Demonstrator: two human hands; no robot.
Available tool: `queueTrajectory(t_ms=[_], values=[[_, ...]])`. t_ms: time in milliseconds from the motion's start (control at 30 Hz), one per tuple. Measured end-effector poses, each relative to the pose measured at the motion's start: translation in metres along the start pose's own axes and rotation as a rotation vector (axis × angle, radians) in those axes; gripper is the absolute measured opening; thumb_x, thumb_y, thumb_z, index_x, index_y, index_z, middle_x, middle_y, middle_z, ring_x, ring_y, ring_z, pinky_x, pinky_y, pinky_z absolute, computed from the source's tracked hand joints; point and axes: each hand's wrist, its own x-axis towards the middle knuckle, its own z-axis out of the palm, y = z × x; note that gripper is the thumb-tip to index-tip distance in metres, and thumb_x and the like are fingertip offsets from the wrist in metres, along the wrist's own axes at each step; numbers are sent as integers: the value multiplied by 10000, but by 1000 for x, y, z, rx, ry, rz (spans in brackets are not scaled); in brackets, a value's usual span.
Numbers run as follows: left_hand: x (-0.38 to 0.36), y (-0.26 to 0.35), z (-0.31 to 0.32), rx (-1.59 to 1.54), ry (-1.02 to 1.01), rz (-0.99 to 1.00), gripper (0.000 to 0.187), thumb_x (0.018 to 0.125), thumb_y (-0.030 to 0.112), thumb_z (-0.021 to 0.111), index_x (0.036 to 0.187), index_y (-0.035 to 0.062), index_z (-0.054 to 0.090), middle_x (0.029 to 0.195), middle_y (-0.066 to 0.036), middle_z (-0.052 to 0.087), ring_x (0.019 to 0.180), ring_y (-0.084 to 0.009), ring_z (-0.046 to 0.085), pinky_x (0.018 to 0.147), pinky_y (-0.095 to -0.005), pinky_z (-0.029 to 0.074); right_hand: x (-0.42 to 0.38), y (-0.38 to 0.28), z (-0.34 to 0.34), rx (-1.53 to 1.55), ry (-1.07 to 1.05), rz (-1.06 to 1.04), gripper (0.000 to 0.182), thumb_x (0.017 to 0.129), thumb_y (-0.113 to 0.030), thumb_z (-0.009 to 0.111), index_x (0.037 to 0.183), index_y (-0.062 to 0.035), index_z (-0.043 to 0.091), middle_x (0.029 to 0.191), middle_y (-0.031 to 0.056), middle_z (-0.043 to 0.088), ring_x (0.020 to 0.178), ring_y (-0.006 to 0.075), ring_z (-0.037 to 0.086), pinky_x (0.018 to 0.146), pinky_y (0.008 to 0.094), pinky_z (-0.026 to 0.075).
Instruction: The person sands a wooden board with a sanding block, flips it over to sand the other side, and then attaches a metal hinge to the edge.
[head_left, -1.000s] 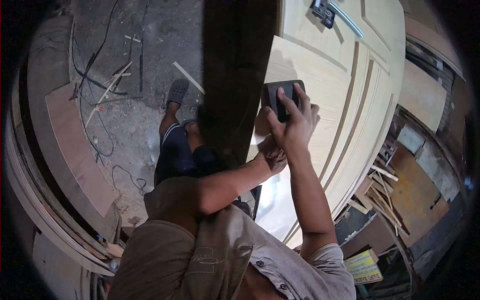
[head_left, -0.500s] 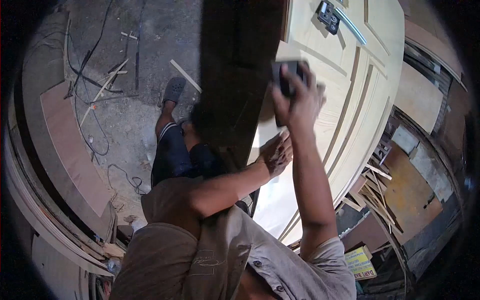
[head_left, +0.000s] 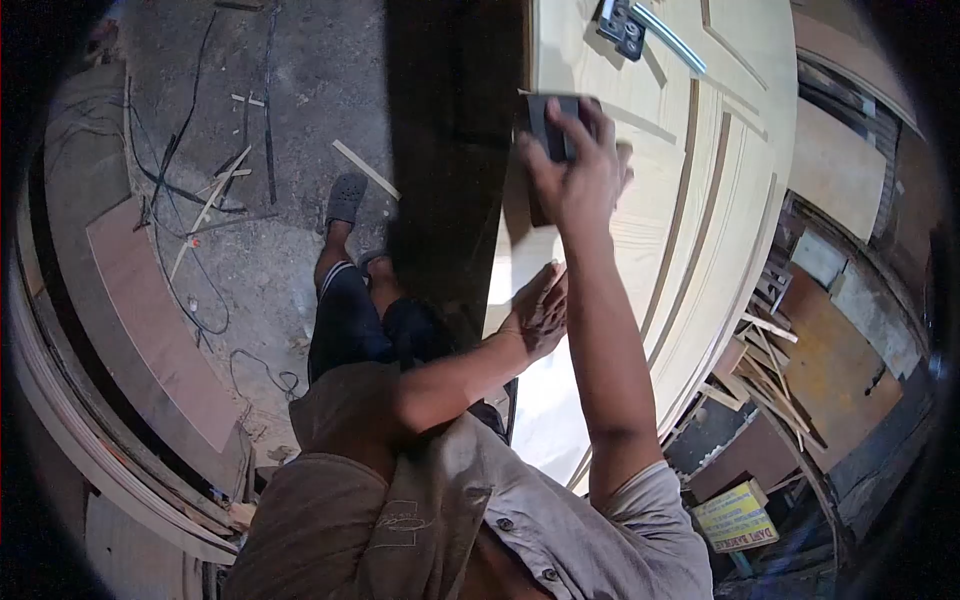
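Note:
A pale wooden panelled door point(head_left: 640, 235) lies flat under both hands. My right hand point(head_left: 585, 170) is closed over a dark rectangular block point(head_left: 543, 135), which looks like a sanding block; it sits at the door's left edge. Nearer my body, my left hand point(head_left: 540, 312) lies on the door surface with its fingers stretched out and holds nothing. Part of it is in shadow, close to my right forearm. Farther up the door sits a black tool with a silver tube point(head_left: 625, 28).
To the left, thin wood strips point(head_left: 365, 168) and black cables point(head_left: 205, 320) lie on the dusty floor. On the right are stacked boards point(head_left: 835, 180), wood offcuts point(head_left: 765, 375) and a yellow box point(head_left: 735, 518). My foot in a clog point(head_left: 346, 197) stands left of the door.
The whole view has shifted a little, so the door and tool appear farther left. My right hand still grips the block, less blurred now. My left hand stays on the door.

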Motion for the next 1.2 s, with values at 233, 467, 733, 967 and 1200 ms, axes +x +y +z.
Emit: queueTrajectory(t_ms=[233, 467, 733, 967, 1200], values=[[-10, 3, -4, -1068, 193, 25, 406, 1076, 350, 392, 1357, 100, 544, 1468, -65, 521, 1389, -222, 419, 1194, -393, 304, -93, 22, -14, 1, -118, 18, 473, 750, -422, 833, 1195, -282, 756, 1451, 75, 552, 1209, 398, 525, 1022, 538, 412], [-13, 2, 7, -2162, 243, -119, 356, 1053, 310, 493, 1336, 116, 588, 1368, -80, 590, 1365, -221, 441, 1180, -449, 354, 11, 34, 2, 40, 22, 101, 516, 760, -492, 812, 1217, -264, 741, 1447, 59, 554, 1221, 419, 511, 1038, 568, 393], [-35, 30, -93, -1075, 370, -53, 529, 1073, 409, 358, 1462, 74, 487, 1552, -108, 430, 1480, -271, 324, 1235, -459, 213, -90, 60, -16, 73, -137, 98, 508, 755, -491, 815, 1216, -291, 741, 1483, 60, 532, 1250, 463, 497, 1053, 616, 378], [-11, -19, 42, -2505, 84, 169, 691, 1054, 479, 288, 1563, 15, 348, 1644, -194, 282, 1542, -403, 173, 1220, -610, 74, 3, 77, -4, 55, 18, 152, 483, 800, -455, 766, 1255, -304, 712, 1490, 39, 511, 1247, 428, 501, 1025, 615, 398], [-13, -16, 29, -2672, 85, 116, 687, 1013, 477, 413, 1529, 24, 407, 1597, -207, 356, 1508, -378, 268, 1212, -621, 131, -84, 103, -14, 23, -96, 115, 539, 739, -461, 803, 1255, -335, 710, 1501, 28, 499, 1215, 419, 514, 1016, 599, 395]])
